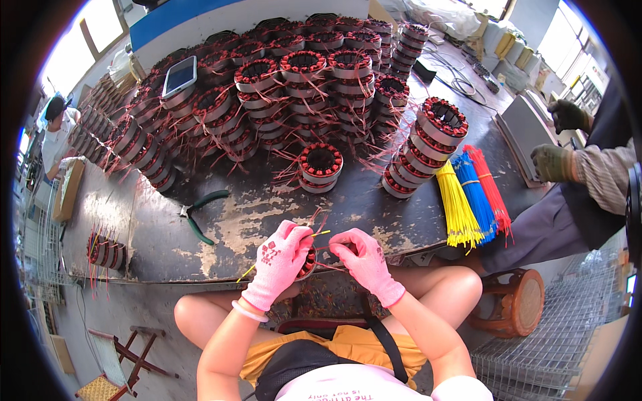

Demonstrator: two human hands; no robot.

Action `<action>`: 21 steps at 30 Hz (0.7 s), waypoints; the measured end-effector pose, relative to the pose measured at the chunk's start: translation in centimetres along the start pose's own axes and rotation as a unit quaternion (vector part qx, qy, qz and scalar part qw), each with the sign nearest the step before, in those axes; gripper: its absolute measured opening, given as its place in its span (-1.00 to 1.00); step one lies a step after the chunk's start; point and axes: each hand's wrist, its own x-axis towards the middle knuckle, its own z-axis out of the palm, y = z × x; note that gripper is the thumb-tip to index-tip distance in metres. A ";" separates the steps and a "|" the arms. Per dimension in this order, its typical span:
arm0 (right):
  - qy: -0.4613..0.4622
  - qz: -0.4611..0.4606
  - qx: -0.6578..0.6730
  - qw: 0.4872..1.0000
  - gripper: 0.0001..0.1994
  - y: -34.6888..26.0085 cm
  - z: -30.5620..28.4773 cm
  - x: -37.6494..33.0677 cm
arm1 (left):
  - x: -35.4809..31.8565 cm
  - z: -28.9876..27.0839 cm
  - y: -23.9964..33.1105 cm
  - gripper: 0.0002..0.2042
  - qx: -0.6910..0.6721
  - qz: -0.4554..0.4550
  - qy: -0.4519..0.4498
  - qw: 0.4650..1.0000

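Both my hands wear pink gloves and work close together at the table's near edge. Between them is a motor stator [308, 264] with red windings, mostly covered by my left hand [275, 259]. That hand's fingers are pinched around a thin yellow wire [323, 232], whose other end sticks out past the palm. Thin red lead wires stand up beside the fingertips. My right hand [364, 262] is closed, and thin reddish leads run from the stator to its fingertips. Just beyond, a short stack of stators [320, 167] stands on the table.
Many stator stacks [257, 80] fill the table's far side, a phone-like device [180, 75] on one. Green-handled pliers [200, 214] lie left. Yellow [458, 207], blue [473, 194] and red wire bundles [488, 187] lie right, near another person's gloved hands [554, 162]. A wooden stool [511, 302] stands below.
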 end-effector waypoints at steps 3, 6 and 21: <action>0.040 -0.167 -0.153 0.973 -0.89 0.0 0.0 -0.3 | 0.2 -0.1 0.2 -0.86 -0.003 0.003 -0.012 1.000; 0.055 -0.268 -0.212 0.938 -0.86 -0.8 0.0 -0.3 | 0.4 -0.7 0.2 -0.85 -0.002 0.009 -0.047 0.999; -0.082 -0.100 -0.096 0.987 -0.87 -2.2 -1.7 1.3 | 0.7 -0.7 2.3 -0.88 0.028 0.039 -0.071 0.996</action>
